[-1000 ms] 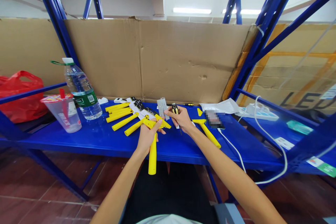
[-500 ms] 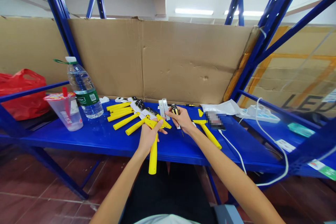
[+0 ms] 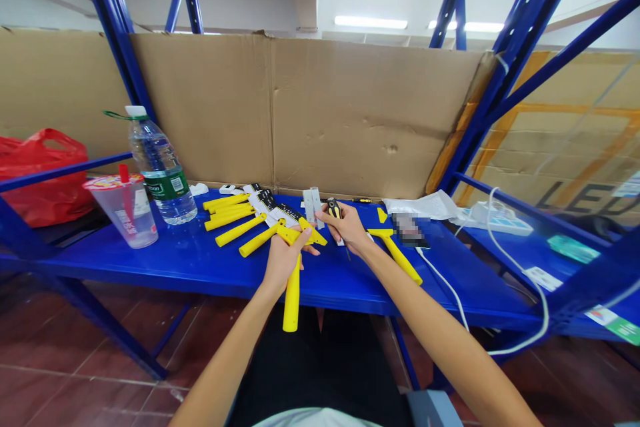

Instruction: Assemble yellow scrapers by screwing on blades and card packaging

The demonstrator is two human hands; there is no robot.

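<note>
My left hand is closed around the head of a yellow plastic scraper, its handle pointing down past the table's front edge. A little to the right, my right hand grips a screwdriver with a black and yellow handle, the thin shaft pointing down. At the right fingertips are flat, shiny pale strips; whether they are blades in a sleeve I cannot tell. Several more yellow-handled scrapers with black and white cards at their heads lie fanned out to the left. Another yellow scraper rests to the right.
On the left of the blue table stand a water bottle, a plastic cup and a red bag. A phone, a white cable and a white plastic bag lie right. Cardboard walls the back.
The pale strips at my right fingertips have tilted slightly and spread apart a little. Both hands keep their hold and stay nearly in place.
</note>
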